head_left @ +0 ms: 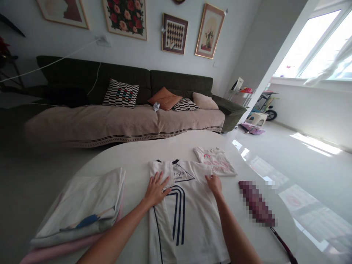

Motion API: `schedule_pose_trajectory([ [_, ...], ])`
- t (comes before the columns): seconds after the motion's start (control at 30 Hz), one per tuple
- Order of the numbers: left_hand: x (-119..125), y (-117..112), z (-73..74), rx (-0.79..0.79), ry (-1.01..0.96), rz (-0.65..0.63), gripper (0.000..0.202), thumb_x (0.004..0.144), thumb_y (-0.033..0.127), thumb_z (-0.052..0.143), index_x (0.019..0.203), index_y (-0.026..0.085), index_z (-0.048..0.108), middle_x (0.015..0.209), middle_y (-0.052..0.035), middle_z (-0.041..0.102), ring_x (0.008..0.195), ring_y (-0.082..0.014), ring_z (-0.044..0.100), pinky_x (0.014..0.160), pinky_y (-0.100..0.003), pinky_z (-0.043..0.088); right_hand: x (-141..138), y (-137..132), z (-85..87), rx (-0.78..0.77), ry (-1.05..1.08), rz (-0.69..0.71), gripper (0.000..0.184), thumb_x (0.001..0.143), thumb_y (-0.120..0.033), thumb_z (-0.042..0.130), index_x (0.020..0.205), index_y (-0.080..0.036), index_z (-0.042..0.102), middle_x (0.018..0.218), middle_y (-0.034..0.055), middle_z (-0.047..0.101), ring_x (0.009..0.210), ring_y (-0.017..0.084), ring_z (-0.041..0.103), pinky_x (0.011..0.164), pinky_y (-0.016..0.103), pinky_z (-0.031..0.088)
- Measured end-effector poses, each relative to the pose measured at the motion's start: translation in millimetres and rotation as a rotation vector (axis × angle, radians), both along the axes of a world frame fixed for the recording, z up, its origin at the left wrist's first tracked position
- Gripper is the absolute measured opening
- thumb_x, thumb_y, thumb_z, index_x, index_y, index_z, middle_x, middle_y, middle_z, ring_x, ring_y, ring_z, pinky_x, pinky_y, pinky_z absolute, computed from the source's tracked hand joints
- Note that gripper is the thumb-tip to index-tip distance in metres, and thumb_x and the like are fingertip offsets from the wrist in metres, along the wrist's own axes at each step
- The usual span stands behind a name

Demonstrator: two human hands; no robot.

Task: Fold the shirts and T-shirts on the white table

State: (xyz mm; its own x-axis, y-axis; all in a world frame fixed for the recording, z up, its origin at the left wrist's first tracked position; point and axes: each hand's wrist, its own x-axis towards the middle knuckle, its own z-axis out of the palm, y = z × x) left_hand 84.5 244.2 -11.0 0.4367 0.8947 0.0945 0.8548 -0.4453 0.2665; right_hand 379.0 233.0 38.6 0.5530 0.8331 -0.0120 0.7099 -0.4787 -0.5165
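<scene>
Left hand (156, 190) open, flat on white jersey (184, 212). Right hand (214, 184) open, pressing its right edge. Folded clothes (82, 209) beside, on surface (132, 154).

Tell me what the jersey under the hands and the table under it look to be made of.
White jersey: looks like a thin, smooth knit, probably synthetic sports fabric; it lies flat with soft folds, and its navy stripes look printed. Both the left hand and right hand rest flat on it.
Table: a hard, glossy white top, perhaps lacquer or stone; window light reflects along its right edge.
</scene>
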Motion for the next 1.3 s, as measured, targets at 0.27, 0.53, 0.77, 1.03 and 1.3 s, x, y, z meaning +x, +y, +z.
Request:
schedule_pose_trajectory([
  [0.27, 1, -2, 1.3, 0.013, 0.003, 0.004, 0.06, 0.081, 0.062, 0.033, 0.135, 0.038, 0.028, 0.147, -0.0025, 0.018, 0.134, -0.031, 0.01, 0.105, -0.051, 0.012, 11, 20, 1.6, -0.064, 0.03, -0.002, 0.023, 0.07, -0.029, 0.049, 0.074, -0.011, 0.062, 0.063, 0.0081, 0.062, 0.063, 0.019, 0.059, 0.055, 0.026, 0.038],
  [0.53, 0, -3, -1.7, 0.023, -0.037, 0.001, 0.06, 0.081, 0.063, 0.03, 0.135, 0.037, 0.028, 0.148, -0.0033, 0.016, 0.134, -0.0313, 0.009, 0.105, -0.052, 0.011, -79, 40, 58.9, 0.122, -0.035, 0.178, 0.029, 0.078, -0.017, 0.036, 0.101, -0.011, 0.052, 0.089, 0.0129, 0.061, 0.081, 0.02, 0.057, 0.068, 0.029, 0.039],
  [0.77, -2, 0, -9.8, 0.039, 0.04, -0.022, 0.06, 0.079, 0.052, 0.043, 0.131, 0.022, 0.042, 0.139, -0.0102, 0.035, 0.133, -0.0322, 0.014, 0.107, -0.049, 0.009, -177, -31, 42.5, 0.183, 0.187, 0.671, 0.032, 0.078, -0.025, 0.049, 0.11, -0.02, 0.048, 0.096, 0.0027, 0.061, 0.071, 0.011, 0.06, 0.066, 0.021, 0.044],
  [1.03, 1, 3, 5.1, -0.175, -0.106, -0.003, 0.064, 0.072, 0.048, 0.052, 0.127, 0.015, 0.046, 0.142, -0.0139, 0.029, 0.134, -0.032, 0.005, 0.107, -0.046, -0.001, -82, -195, -12.3, -0.012, -0.135, 0.482, 0.015, 0.074, -0.03, 0.055, 0.085, -0.021, 0.052, 0.085, 0.0034, 0.057, 0.082, 0.02, 0.057, 0.069, 0.027, 0.042],
  [1.3, 11, 39, 40.1, -0.469, -0.377, 0.179, 0.038, 0.076, 0.046, 0.043, 0.083, 0.014, 0.063, 0.094, -0.0068, 0.065, 0.1, -0.0247, 0.053, 0.084, -0.032, 0.04, -110, -208, -14.7, -0.103, -0.348, 0.538, 0.019, 0.079, -0.007, 0.04, 0.077, -0.018, 0.056, 0.08, 0.0043, 0.061, 0.078, 0.019, 0.058, 0.067, 0.027, 0.038],
])
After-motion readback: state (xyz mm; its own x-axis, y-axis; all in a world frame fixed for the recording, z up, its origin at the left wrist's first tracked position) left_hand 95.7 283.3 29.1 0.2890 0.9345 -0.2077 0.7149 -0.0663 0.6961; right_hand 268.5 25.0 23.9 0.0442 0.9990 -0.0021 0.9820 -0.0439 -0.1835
